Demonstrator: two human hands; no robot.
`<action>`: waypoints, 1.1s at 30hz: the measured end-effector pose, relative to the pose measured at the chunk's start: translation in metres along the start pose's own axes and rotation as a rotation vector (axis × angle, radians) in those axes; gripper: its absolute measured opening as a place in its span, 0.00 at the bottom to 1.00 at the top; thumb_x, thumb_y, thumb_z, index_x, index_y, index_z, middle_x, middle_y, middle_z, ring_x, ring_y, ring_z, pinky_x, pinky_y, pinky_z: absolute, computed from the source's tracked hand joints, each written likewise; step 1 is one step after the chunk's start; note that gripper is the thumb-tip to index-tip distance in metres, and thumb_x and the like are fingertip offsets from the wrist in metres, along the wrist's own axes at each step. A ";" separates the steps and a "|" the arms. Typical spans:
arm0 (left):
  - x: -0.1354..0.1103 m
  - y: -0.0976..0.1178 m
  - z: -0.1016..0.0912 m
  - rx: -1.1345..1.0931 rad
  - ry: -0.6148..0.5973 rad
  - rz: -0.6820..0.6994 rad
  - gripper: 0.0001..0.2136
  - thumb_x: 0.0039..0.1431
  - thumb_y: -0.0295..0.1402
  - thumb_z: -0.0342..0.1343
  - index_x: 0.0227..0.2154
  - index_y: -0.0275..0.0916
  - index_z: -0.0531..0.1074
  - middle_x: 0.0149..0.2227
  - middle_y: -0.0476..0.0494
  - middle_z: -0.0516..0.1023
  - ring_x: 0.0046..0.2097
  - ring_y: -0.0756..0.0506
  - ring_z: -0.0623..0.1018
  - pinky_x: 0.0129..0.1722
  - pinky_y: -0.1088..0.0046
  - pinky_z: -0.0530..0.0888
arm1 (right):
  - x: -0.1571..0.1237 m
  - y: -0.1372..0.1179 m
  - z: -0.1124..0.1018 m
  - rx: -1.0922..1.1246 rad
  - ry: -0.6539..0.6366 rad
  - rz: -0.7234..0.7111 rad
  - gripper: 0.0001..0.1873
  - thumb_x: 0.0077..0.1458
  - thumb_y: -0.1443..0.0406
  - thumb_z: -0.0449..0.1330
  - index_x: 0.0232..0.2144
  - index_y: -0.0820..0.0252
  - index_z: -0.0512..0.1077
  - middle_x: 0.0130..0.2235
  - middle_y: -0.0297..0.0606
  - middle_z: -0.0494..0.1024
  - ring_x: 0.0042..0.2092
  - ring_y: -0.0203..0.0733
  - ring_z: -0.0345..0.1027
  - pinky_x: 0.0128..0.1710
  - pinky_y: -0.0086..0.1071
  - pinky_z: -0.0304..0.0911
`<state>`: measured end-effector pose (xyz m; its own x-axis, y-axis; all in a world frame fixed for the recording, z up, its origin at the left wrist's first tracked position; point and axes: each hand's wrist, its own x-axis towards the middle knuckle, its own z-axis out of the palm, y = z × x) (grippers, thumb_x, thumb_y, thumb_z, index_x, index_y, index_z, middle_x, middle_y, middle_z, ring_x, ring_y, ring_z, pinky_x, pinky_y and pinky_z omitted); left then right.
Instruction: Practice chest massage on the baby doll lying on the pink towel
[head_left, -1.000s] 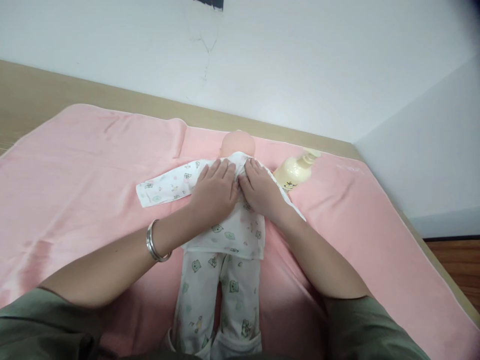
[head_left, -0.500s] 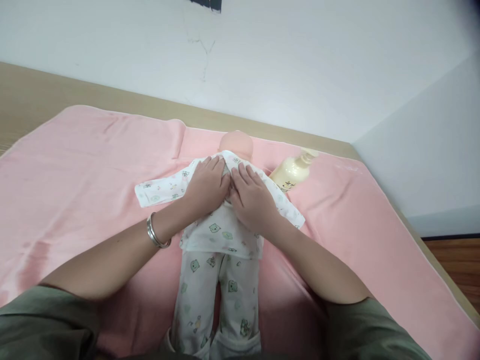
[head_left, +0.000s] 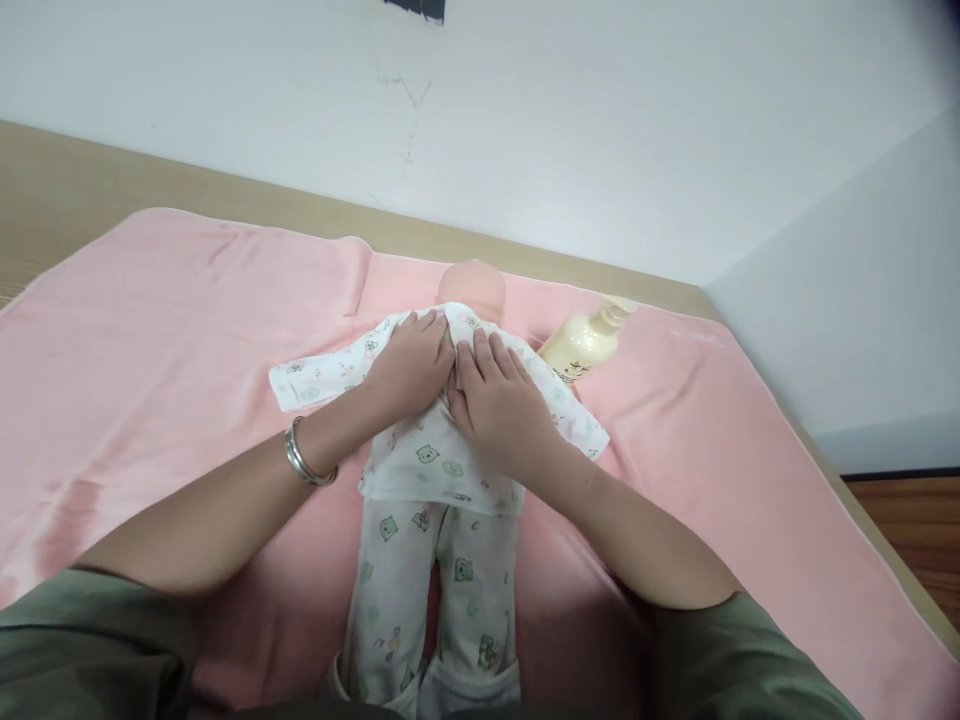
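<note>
A baby doll (head_left: 472, 285) lies on its back on a pink blanket (head_left: 150, 330), head toward the wall. It wears a white printed top (head_left: 442, 465) and matching trousers (head_left: 390, 590). Both my hands rest side by side on its chest. My left hand (head_left: 409, 365), with a silver bangle at the wrist, curls its fingers over the top's front edge near the collar. My right hand (head_left: 499, 400) lies flat on the top with its fingers stretched toward the neck. Both thumbs are hidden between the hands. The top's left sleeve (head_left: 315, 380) lies spread out on the blanket.
A cream pump bottle (head_left: 585, 345) lies on the blanket just right of the doll's shoulder. The blanket covers a wooden surface (head_left: 67, 190) that meets a white wall. The surface's right edge drops to a wooden floor (head_left: 915, 530).
Both hands have slid slightly left and closer together on the doll's chest. The right hand's fingers have straightened toward the collar, and the top has shifted a little under them.
</note>
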<state>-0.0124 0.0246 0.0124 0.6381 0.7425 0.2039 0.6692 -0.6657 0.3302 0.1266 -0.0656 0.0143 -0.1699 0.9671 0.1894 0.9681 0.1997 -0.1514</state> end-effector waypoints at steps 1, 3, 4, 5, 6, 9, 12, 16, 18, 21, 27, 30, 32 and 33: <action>0.001 -0.001 0.001 0.012 0.007 -0.005 0.23 0.68 0.27 0.34 0.46 0.30 0.76 0.52 0.25 0.78 0.59 0.31 0.74 0.64 0.44 0.69 | 0.001 0.001 -0.001 0.015 -0.007 -0.005 0.32 0.71 0.59 0.45 0.70 0.73 0.60 0.74 0.58 0.57 0.76 0.64 0.48 0.74 0.59 0.49; -0.002 0.005 0.003 0.025 0.020 -0.040 0.25 0.70 0.29 0.33 0.54 0.25 0.73 0.58 0.22 0.75 0.63 0.31 0.71 0.67 0.44 0.65 | 0.008 0.008 -0.001 0.063 -0.024 0.015 0.32 0.71 0.61 0.44 0.71 0.73 0.59 0.74 0.57 0.57 0.76 0.61 0.47 0.75 0.56 0.49; -0.005 0.010 0.004 0.024 0.023 -0.069 0.26 0.71 0.30 0.33 0.59 0.23 0.69 0.62 0.21 0.72 0.66 0.31 0.69 0.69 0.44 0.63 | 0.013 0.014 -0.001 0.087 -0.030 0.036 0.33 0.71 0.62 0.43 0.71 0.74 0.58 0.74 0.57 0.57 0.76 0.61 0.47 0.75 0.55 0.49; -0.009 0.016 0.005 0.020 0.025 -0.102 0.27 0.72 0.32 0.33 0.63 0.21 0.66 0.65 0.21 0.69 0.69 0.30 0.66 0.70 0.44 0.61 | 0.018 0.020 0.001 0.106 -0.030 0.061 0.33 0.71 0.62 0.42 0.71 0.75 0.57 0.74 0.57 0.57 0.76 0.60 0.47 0.75 0.55 0.49; -0.014 0.022 0.005 0.015 0.024 -0.132 0.27 0.72 0.33 0.33 0.65 0.21 0.63 0.68 0.22 0.66 0.71 0.30 0.64 0.71 0.44 0.60 | 0.023 0.026 0.002 0.115 -0.023 0.082 0.33 0.71 0.61 0.41 0.71 0.77 0.57 0.74 0.59 0.57 0.76 0.60 0.47 0.75 0.55 0.50; -0.023 0.037 0.004 0.001 0.006 -0.156 0.28 0.73 0.35 0.37 0.69 0.25 0.60 0.72 0.27 0.61 0.74 0.28 0.58 0.74 0.44 0.55 | 0.032 0.040 0.008 0.099 0.007 0.087 0.34 0.71 0.60 0.40 0.70 0.79 0.58 0.72 0.62 0.60 0.75 0.60 0.51 0.74 0.57 0.51; -0.023 0.036 -0.001 -0.048 -0.029 -0.120 0.27 0.72 0.33 0.36 0.69 0.28 0.62 0.73 0.32 0.61 0.75 0.29 0.57 0.74 0.44 0.56 | 0.030 0.039 0.009 0.066 0.017 0.067 0.33 0.71 0.60 0.40 0.69 0.79 0.58 0.72 0.63 0.60 0.75 0.60 0.52 0.73 0.57 0.52; -0.013 0.021 -0.006 -0.123 -0.041 -0.077 0.25 0.72 0.32 0.35 0.64 0.33 0.67 0.70 0.34 0.67 0.72 0.31 0.62 0.71 0.44 0.62 | 0.016 0.022 0.005 0.031 0.001 0.064 0.34 0.71 0.60 0.42 0.70 0.79 0.56 0.73 0.62 0.58 0.75 0.62 0.50 0.73 0.58 0.52; -0.009 0.016 -0.004 -0.130 -0.020 -0.066 0.24 0.72 0.33 0.36 0.61 0.34 0.70 0.67 0.33 0.70 0.69 0.32 0.66 0.70 0.43 0.62 | 0.010 0.014 0.003 0.035 0.005 0.051 0.34 0.71 0.59 0.42 0.70 0.78 0.57 0.73 0.61 0.57 0.76 0.62 0.49 0.74 0.57 0.51; -0.008 0.014 0.003 -0.138 0.058 -0.088 0.23 0.73 0.34 0.37 0.59 0.35 0.71 0.66 0.34 0.71 0.68 0.34 0.67 0.71 0.44 0.61 | 0.010 0.011 0.003 0.087 0.017 0.050 0.34 0.70 0.60 0.42 0.70 0.76 0.58 0.73 0.59 0.58 0.76 0.60 0.48 0.74 0.57 0.50; -0.013 0.016 0.014 -0.155 0.093 -0.130 0.26 0.72 0.37 0.39 0.66 0.32 0.66 0.72 0.34 0.64 0.74 0.32 0.60 0.74 0.43 0.53 | 0.026 0.026 0.007 0.192 0.017 0.122 0.34 0.69 0.63 0.40 0.70 0.77 0.59 0.74 0.57 0.58 0.77 0.58 0.47 0.75 0.54 0.47; -0.013 0.017 0.014 -0.152 0.076 -0.144 0.28 0.73 0.39 0.39 0.68 0.30 0.63 0.73 0.34 0.62 0.74 0.31 0.58 0.75 0.44 0.51 | 0.029 0.030 0.008 0.197 0.029 0.143 0.33 0.70 0.61 0.41 0.70 0.76 0.59 0.74 0.57 0.57 0.77 0.57 0.47 0.75 0.55 0.48; -0.013 0.017 0.014 -0.149 0.073 -0.144 0.28 0.73 0.40 0.39 0.68 0.30 0.63 0.73 0.34 0.62 0.74 0.31 0.58 0.75 0.45 0.51 | 0.029 0.031 0.009 0.194 0.031 0.138 0.33 0.70 0.61 0.41 0.70 0.75 0.59 0.74 0.56 0.57 0.76 0.56 0.47 0.75 0.54 0.47; -0.014 0.016 0.014 -0.148 0.076 -0.141 0.28 0.73 0.40 0.39 0.68 0.31 0.63 0.73 0.34 0.63 0.74 0.31 0.58 0.75 0.45 0.51 | 0.028 0.031 0.009 0.193 0.031 0.133 0.33 0.70 0.61 0.40 0.70 0.75 0.58 0.74 0.57 0.57 0.77 0.56 0.47 0.75 0.54 0.47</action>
<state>-0.0048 0.0026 0.0025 0.5074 0.8349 0.2131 0.6831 -0.5405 0.4912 0.1502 -0.0304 0.0062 -0.0347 0.9822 0.1845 0.9279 0.1002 -0.3590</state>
